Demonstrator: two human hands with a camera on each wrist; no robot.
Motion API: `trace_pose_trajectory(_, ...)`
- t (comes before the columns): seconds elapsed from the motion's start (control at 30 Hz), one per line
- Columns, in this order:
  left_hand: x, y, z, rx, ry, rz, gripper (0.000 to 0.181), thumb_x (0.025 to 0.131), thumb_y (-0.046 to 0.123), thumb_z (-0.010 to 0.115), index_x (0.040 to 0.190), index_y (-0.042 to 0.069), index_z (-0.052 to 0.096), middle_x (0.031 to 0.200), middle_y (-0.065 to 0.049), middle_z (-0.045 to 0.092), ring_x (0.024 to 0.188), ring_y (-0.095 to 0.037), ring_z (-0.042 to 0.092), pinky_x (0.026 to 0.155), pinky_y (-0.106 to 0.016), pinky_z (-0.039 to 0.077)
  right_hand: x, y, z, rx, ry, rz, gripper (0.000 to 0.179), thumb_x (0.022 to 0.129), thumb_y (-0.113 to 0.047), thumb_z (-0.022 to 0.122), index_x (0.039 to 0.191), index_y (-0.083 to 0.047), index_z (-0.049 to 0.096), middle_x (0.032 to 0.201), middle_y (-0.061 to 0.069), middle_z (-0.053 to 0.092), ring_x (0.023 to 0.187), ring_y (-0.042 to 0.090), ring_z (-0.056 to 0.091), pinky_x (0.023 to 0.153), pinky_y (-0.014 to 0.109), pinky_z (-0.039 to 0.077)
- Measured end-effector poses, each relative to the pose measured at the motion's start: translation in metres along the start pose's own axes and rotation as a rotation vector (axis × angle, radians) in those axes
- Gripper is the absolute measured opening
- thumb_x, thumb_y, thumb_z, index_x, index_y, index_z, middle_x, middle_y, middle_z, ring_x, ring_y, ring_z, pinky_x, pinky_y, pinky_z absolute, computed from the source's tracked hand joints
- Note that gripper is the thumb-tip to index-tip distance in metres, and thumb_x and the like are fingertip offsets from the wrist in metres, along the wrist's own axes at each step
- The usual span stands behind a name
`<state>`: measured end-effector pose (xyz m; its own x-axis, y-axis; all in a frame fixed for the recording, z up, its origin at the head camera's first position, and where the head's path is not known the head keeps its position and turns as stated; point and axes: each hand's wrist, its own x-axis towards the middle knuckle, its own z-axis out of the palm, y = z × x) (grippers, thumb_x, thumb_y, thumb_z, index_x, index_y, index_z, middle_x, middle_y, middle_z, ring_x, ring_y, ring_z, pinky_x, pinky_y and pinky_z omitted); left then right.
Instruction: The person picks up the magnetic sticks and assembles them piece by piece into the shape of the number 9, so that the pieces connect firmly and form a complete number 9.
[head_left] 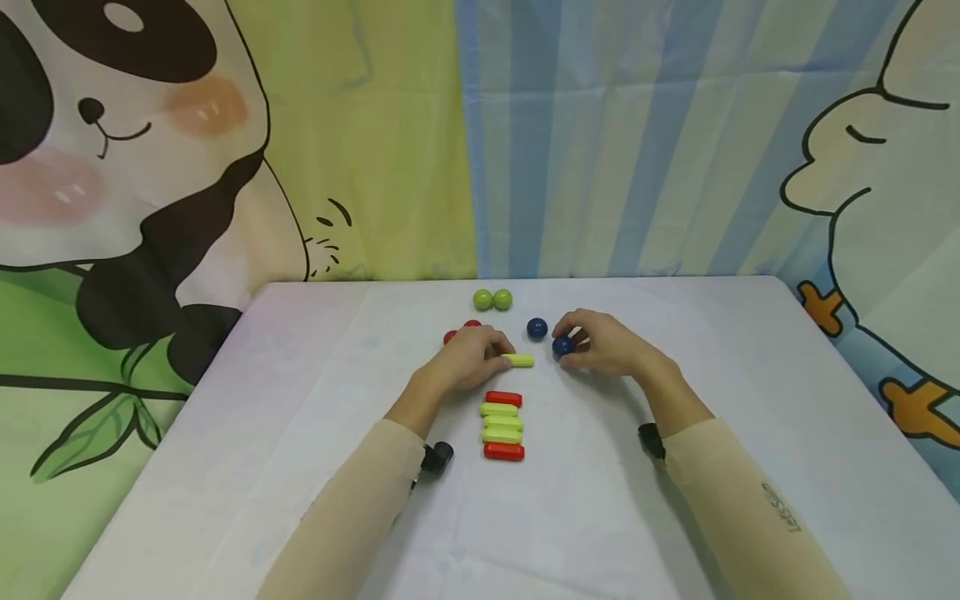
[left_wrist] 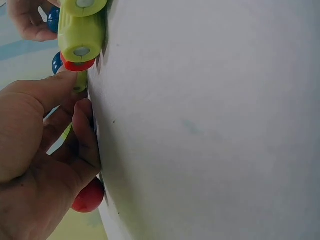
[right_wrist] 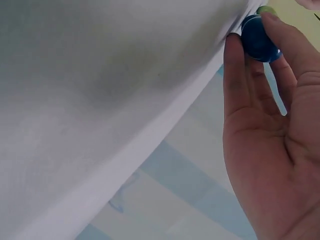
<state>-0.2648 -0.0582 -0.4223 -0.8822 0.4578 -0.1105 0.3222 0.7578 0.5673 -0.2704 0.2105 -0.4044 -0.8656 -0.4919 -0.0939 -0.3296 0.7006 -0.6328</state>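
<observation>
My left hand [head_left: 468,357] pinches a short yellow-green stick [head_left: 520,360] between thumb and fingers, close over the white table. Its tip pokes out past the thumb in the left wrist view. To the right, my right hand [head_left: 606,343] grips a blue ball [right_wrist: 258,39] by its fingertips. A second blue ball [head_left: 536,328] lies just beyond, to the left. Below the hands, red and yellow-green sticks form a column, with a red stick [head_left: 503,451] nearest me and another red stick [head_left: 503,398] at the far end. Silver discs show on the ends of the yellow-green sticks [left_wrist: 82,42].
Two green balls [head_left: 492,299] sit side by side near the table's back edge. Two red balls [head_left: 449,337] are partly hidden behind my left hand. The white table [head_left: 285,467] meets printed curtains at the back and sides.
</observation>
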Motion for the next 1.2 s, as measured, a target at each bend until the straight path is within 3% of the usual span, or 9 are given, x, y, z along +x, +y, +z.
trace_pose_trajectory(0.4, -0.002, -0.002, -0.002, -0.017, -0.003, -0.001, 0.021, 0.100, 0.028, 0.070, 0.119, 0.021, 0.074, 0.108, 0.007, 0.068, 0.102, -0.013, 0.059, 0.096, -0.034, 0.051, 0.000, -0.013, 0.010, 0.026, -0.053, -0.068, 0.036, 0.090, -0.013, 0.080, 0.123, -0.010, 0.065, 0.121, 0.007, 0.068, 0.114, 0.028, 0.067, 0.096, 0.042, 0.056)
trace_pose_trajectory(1.2, 0.001, -0.006, 0.003, 0.009, 0.008, 0.040, 0.020, 0.100, 0.027, 0.069, 0.119, 0.021, 0.074, 0.110, 0.006, 0.068, 0.102, -0.014, 0.059, 0.096, -0.034, 0.051, 0.000, -0.014, 0.016, 0.005, -0.037, -0.020, 0.038, 0.091, -0.025, 0.080, 0.125, -0.015, 0.067, 0.119, 0.005, 0.070, 0.112, 0.024, 0.066, 0.097, 0.044, 0.055)
